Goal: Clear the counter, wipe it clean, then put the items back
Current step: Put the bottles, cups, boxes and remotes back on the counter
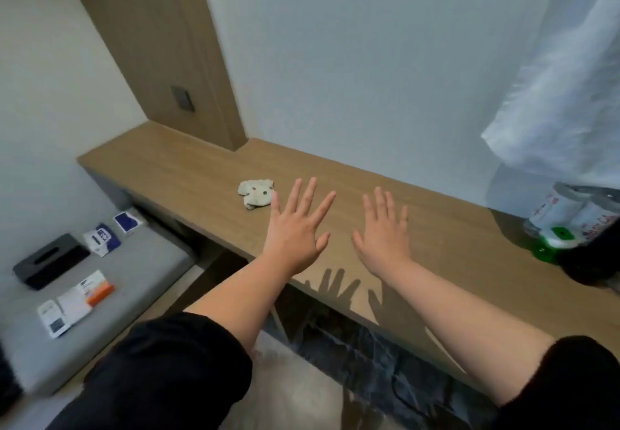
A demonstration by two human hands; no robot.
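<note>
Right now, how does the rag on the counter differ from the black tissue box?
The rag is pale, spotted and crumpled; the black tissue box is dark, boxy and has a slot on top. The rag lies on the wooden counter, close to the left hand; the black tissue box sits lower, on the grey bench to the left. Neither is held.

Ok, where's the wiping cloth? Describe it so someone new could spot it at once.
Find the long wooden counter running along the white wall. Near its middle, just left of the left hand, lies the cloth. It is the only crumpled off-white lump with dark spots on the wood; the black box and packets lie on the grey cushion below.
</note>
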